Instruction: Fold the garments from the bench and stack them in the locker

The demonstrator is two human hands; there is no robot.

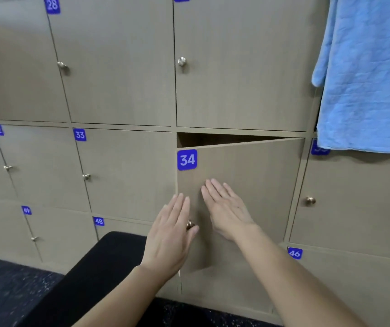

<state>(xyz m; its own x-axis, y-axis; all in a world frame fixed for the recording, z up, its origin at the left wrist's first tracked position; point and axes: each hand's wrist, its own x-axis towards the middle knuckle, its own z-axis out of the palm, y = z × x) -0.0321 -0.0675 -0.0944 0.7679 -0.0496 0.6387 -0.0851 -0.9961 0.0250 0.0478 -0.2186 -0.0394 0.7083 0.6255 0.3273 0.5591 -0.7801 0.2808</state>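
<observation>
Door 34 (260,185): ajar, free edge left, hinge right. Left grip (168,234): flat beside door's knob (190,224), nearer. Right grip (227,208): flat on panel, fingers straight. Blue garment (366,79): hanging up-right of door.

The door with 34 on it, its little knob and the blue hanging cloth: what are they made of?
The beige number 34 locker door looks like wood-grain laminate board, matte: fine straight streaks. The small round knob looks like shiny metal: bright glints. The light blue hanging cloth seems soft cotton: crumpled.
</observation>
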